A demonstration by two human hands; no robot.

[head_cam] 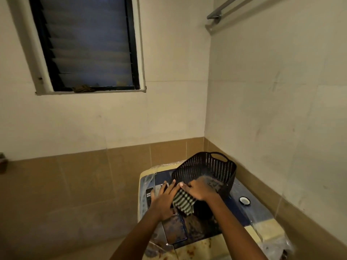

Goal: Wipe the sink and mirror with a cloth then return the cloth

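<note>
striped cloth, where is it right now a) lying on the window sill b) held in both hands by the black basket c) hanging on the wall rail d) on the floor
b: the striped cloth sits between the left hand and right hand, at the near rim of the black basket.

- A louvred window with a dark frame is set high in the left wall, and only dim blue shows through its slats.
- The upper walls are painted cream; the lower part is covered with brown tiles.
- A metal rail is fixed to the right wall near the top corner.
- The room is lit by a dim, yellowish light.
</note>
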